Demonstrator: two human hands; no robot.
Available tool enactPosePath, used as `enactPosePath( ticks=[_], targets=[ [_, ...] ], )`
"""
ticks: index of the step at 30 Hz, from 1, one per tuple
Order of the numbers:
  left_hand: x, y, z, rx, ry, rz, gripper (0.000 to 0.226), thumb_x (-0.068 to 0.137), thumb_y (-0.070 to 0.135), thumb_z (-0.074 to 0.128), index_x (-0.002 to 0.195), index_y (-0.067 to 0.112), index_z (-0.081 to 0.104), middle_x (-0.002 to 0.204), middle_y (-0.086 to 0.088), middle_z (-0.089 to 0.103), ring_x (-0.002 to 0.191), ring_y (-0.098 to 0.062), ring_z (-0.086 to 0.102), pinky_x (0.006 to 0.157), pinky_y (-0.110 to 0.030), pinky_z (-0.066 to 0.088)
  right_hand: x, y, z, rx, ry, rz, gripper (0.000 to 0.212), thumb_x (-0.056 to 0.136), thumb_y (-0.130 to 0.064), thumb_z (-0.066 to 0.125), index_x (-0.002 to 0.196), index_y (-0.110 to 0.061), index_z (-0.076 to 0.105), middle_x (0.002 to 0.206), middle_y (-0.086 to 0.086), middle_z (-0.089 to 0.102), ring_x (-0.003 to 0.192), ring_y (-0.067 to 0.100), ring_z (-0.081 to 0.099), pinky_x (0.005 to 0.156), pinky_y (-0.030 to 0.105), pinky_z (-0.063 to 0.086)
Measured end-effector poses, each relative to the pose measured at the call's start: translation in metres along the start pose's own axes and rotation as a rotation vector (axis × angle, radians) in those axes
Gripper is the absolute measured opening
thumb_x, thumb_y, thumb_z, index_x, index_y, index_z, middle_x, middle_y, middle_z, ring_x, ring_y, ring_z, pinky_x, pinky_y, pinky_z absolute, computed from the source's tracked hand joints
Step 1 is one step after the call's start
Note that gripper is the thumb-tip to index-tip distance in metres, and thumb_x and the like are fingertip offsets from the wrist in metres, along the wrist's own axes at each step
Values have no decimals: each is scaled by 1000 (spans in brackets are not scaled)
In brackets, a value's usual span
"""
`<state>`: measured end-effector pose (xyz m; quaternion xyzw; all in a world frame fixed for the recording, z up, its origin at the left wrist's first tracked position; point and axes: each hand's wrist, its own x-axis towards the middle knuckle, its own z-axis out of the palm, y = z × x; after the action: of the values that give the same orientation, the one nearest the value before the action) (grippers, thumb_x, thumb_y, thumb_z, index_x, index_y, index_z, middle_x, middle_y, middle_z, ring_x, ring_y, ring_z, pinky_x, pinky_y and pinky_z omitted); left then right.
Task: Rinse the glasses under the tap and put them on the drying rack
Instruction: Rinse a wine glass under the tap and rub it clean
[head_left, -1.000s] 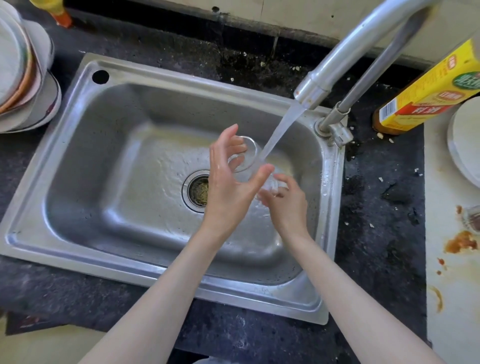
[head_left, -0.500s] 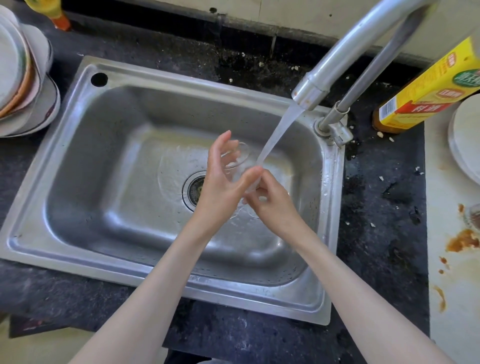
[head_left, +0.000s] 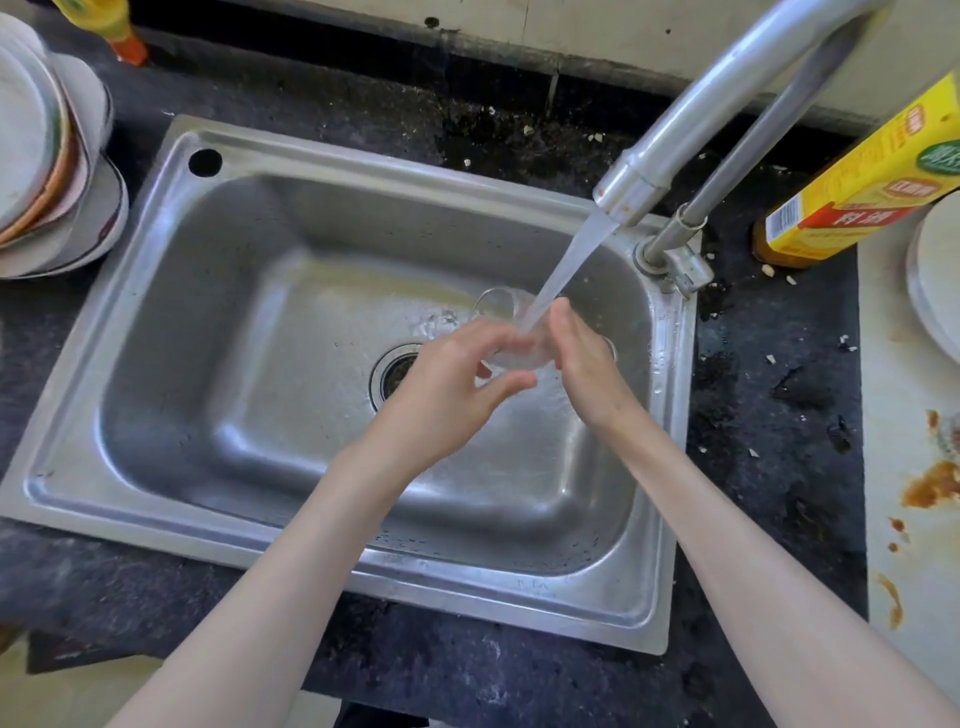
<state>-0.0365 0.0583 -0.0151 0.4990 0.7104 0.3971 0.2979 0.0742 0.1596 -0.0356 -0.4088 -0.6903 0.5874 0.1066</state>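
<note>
We hold a small clear drinking glass over the stainless steel sink, tipped on its side, mouth facing up-left. Our left hand and right hand clasp it under the tap's stream.

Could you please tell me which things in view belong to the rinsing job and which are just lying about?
In use: glass, tap, running water, sink, left hand, right hand.

Lying about: stacked plates, yellow-labelled bottle, white plate, sauce stains.
</note>
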Motion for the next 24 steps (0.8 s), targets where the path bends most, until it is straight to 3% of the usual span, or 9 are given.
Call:
enactPosePath(
  ticks=[2, 5, 7, 10, 14, 16, 18, 21, 24],
  targets=[
    [8, 0, 0, -16, -146, -37, 31, 85, 1, 62, 114, 13, 63, 99, 17, 60, 87, 10, 58, 75, 1, 38, 1, 3, 1, 0, -1, -3, 38, 99, -46, 21, 98, -37, 57, 104, -18, 58, 106, 1, 52, 101, 31, 37],
    [14, 4, -3, -34, -185, 7, 39, 83, -9, 58, 113, 14, 65, 95, 30, 56, 84, 25, 51, 77, 4, 34, 0, 4, -1, 77, 22, -24, 34, 102, -39, 26, 87, -37, 56, 82, -26, 56, 80, -12, 50, 81, 19, 36],
    [13, 3, -1, 16, -167, 73, 36, 81, -9, 60, 108, 14, 68, 97, 25, 58, 86, 14, 55, 79, -1, 37, 1, 4, -2, 118, 33, -58, 28, 96, -39, 30, 89, -34, 57, 83, -22, 57, 78, -10, 51, 79, 18, 35],
    [12, -3, 3, 146, -140, 128, 31, 80, 1, 60, 106, 15, 69, 104, 2, 69, 94, -18, 64, 84, -32, 51, 2, 6, -3, 157, 51, -129, 29, 84, -43, 35, 96, -27, 55, 91, -16, 58, 87, -3, 52, 85, 21, 38],
    [11, -4, 3, 369, -207, 297, 47, 80, 3, 53, 122, 23, 51, 131, -7, 56, 113, -32, 57, 85, -48, 51, 2, 10, -5, 182, 94, -187, 38, 78, -46, 33, 97, -21, 54, 95, -8, 58, 94, 6, 54, 87, 24, 42],
    [10, -5, 5, 435, -225, 319, 47, 80, -6, 56, 122, 15, 57, 129, -6, 58, 114, -30, 56, 84, -46, 51, 4, 12, -4, 175, 111, -177, 32, 79, -47, 33, 93, -27, 53, 92, -10, 57, 94, 11, 54, 89, 31, 41],
    [9, -6, 4, 373, -207, 233, 37, 82, -4, 55, 112, 14, 66, 111, -5, 67, 102, -24, 62, 80, -39, 52, 5, 13, -3, 143, 105, -154, 28, 82, -46, 32, 92, -30, 53, 91, -16, 56, 96, 10, 52, 92, 35, 38],
    [9, 0, 3, 151, -40, 84, 18, 76, -6, 65, 85, 9, 69, 79, 4, 64, 74, 3, 59, 72, -16, 47, 4, 14, -1, 190, 122, -132, 26, 89, -38, 29, 90, -26, 52, 89, -13, 53, 88, 6, 49, 87, 33, 38],
    [7, 14, 9, 3, -47, -31, 18, 82, 3, 64, 97, 13, 66, 91, 6, 67, 85, -1, 61, 78, -23, 49, 5, 11, 2, 108, 170, -144, 24, 88, -45, 27, 87, -35, 49, 82, -15, 50, 83, 8, 48, 85, 37, 38]
  ],
)
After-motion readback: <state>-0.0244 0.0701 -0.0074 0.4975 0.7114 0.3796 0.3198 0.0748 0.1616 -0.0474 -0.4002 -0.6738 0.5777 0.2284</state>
